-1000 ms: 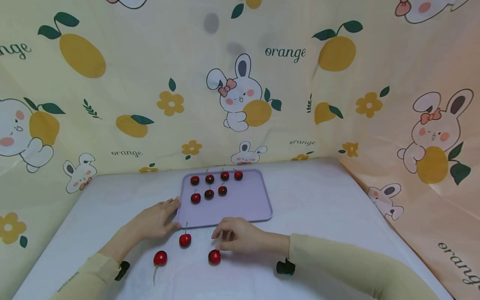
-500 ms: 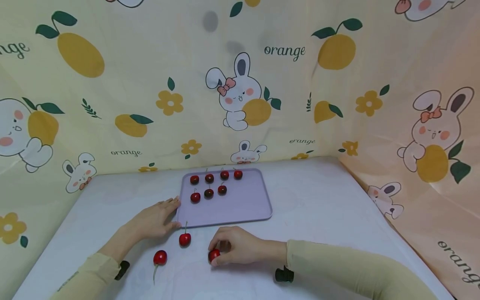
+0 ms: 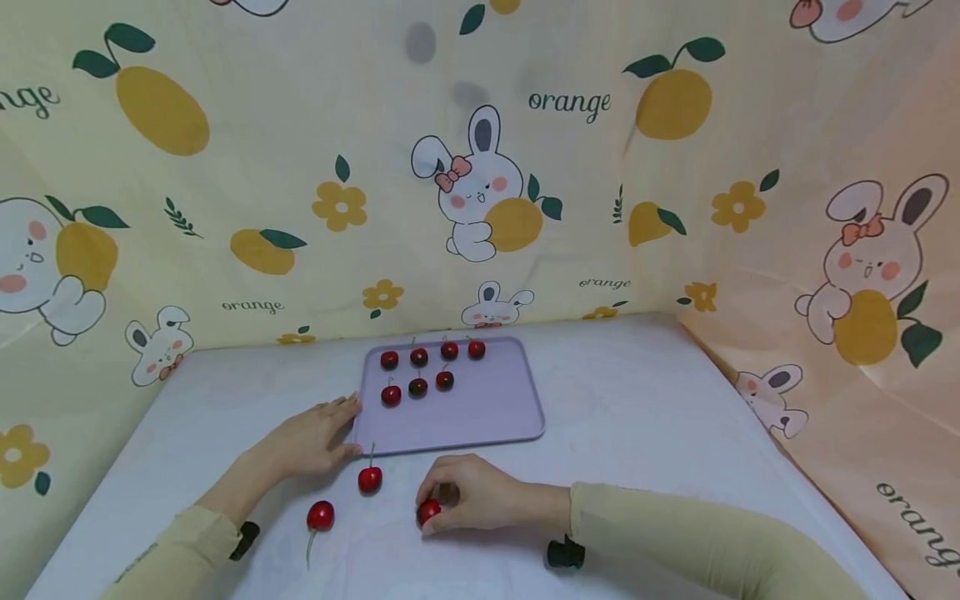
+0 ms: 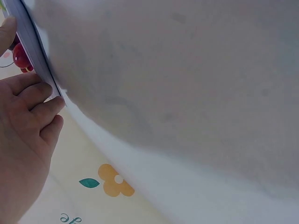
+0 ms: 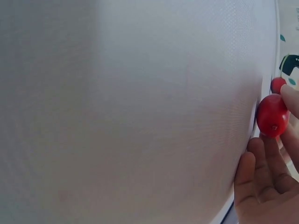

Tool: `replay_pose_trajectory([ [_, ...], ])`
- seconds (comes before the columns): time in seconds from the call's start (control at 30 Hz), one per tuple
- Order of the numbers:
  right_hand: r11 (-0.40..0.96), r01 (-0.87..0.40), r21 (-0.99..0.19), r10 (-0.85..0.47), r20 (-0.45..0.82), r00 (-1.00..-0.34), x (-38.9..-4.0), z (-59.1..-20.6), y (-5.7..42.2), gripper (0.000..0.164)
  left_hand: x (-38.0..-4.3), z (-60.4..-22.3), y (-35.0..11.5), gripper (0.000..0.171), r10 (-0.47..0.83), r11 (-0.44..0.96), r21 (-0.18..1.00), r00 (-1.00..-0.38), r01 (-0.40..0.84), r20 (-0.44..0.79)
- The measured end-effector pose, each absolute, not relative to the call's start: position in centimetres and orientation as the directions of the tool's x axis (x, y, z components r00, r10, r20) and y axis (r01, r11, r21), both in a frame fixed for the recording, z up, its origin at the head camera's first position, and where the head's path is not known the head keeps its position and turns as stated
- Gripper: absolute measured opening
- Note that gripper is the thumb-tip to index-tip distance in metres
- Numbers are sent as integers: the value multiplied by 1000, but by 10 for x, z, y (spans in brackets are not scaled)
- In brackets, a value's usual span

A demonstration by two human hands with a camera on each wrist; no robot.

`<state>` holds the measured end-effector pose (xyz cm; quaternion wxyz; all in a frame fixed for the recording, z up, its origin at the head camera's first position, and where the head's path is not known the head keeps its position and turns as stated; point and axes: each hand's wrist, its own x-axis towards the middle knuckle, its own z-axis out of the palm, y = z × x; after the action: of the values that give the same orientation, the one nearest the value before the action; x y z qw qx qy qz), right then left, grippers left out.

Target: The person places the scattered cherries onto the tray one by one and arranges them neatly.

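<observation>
Thumb and index finger of my right hand [image 3: 480, 493] pinch a red cherry [image 3: 428, 512] low over the white table, in front of the tray. The right wrist view shows this cherry [image 5: 273, 115] large between the fingers. My left hand [image 3: 311, 437] rests with fairly straight fingers against the left edge of the lilac tray [image 3: 480, 421]. In the left wrist view its fingertips meet the tray's side [image 4: 35, 44]. Several dark red cherries [image 3: 417, 387] stand in two rows on the tray's back left part, stems up.
Two loose cherries lie between my hands: one cherry [image 3: 370, 480] close to the tray's front edge with its stem pointing away, another cherry [image 3: 320, 516] nearer with its stem toward me. A patterned cloth [image 3: 570, 183] hangs behind and beside the white table [image 3: 637, 400].
My right hand has come down slightly toward me, and its thumb and finger have closed round the nearest cherry. The left hand and tray stay in place.
</observation>
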<state>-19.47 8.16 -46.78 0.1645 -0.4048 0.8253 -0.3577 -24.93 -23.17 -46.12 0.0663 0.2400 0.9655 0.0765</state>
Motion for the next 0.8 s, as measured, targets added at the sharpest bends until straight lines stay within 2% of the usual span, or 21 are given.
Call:
replay_pose_trajectory([
  [0.47,376,-558,-739,-818,17,-575,-196,-471,87,30,-247,-459,-230,78,473,873,181,-876,453,-95],
  [0.67,403,-474,-783,-772,-13,-635,-198,-471,87,34,-249,-461,-230,79,468,877,179,-878,446,-104],
  [0.8,410,-471,-781,-752,3,-659,-199,-469,90,32,-250,-461,-231,79,465,878,178,-879,444,-104],
])
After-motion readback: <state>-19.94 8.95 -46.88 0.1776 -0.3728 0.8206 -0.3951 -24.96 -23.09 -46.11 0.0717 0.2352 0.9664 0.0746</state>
